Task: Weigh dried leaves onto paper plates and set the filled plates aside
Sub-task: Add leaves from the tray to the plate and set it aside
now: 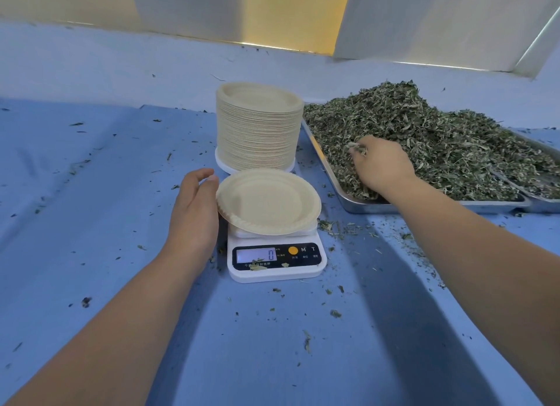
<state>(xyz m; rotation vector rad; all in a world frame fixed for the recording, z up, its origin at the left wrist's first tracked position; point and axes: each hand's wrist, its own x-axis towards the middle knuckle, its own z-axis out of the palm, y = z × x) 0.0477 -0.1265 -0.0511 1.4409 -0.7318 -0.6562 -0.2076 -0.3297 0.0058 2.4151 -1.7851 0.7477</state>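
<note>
An empty beige paper plate (268,201) lies on a white digital scale (275,258) whose display reads 0. My left hand (194,207) is beside the plate's left rim, fingertips touching it, fingers relaxed. A big heap of dried green leaves (430,132) fills a steel tray (424,207) at the right. My right hand (380,166) is dug into the heap's near edge, fingers curled round a clump of leaves. A tall stack of paper plates (257,129) stands just behind the scale.
A blue cloth (91,223) covers the table, strewn with leaf crumbs, thickest between the scale and the tray. A second steel tray (542,199) overlaps the first at the far right. A pale wall runs along the back.
</note>
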